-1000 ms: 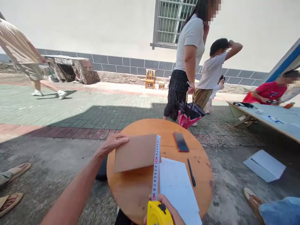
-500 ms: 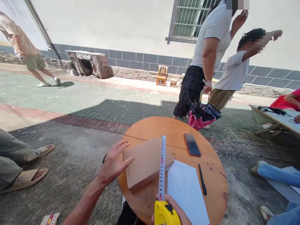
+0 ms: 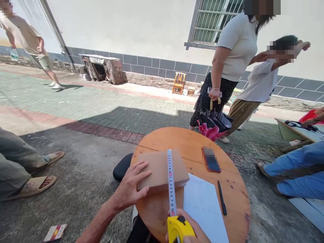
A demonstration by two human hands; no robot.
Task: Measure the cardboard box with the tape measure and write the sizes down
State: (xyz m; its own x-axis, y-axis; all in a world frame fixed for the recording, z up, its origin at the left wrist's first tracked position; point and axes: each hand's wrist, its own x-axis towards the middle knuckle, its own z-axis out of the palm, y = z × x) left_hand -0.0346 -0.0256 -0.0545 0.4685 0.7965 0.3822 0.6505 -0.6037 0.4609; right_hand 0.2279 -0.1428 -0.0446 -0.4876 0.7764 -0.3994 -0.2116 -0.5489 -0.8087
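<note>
One table [image 3: 192, 141] bears one box [image 3: 162, 168], one tape measure [image 3: 178, 229], one sheet [image 3: 205, 206], one pen [image 3: 222, 202] and one phone [image 3: 211, 159]. Two hands: one left hand [image 3: 130, 189], one right hand [image 3: 192, 233]. One card [image 3: 55, 232], two sandals [image 3: 35, 185], one umbrella [image 3: 214, 123], one chair [image 3: 178, 82], one window [image 3: 215, 20].

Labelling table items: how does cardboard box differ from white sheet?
The cardboard box is thick; the white sheet is thin. The left hand grips the box, not the sheet. The tape measure in the right hand lays its blade across the box but beside the sheet. Both lie on the round table.
</note>
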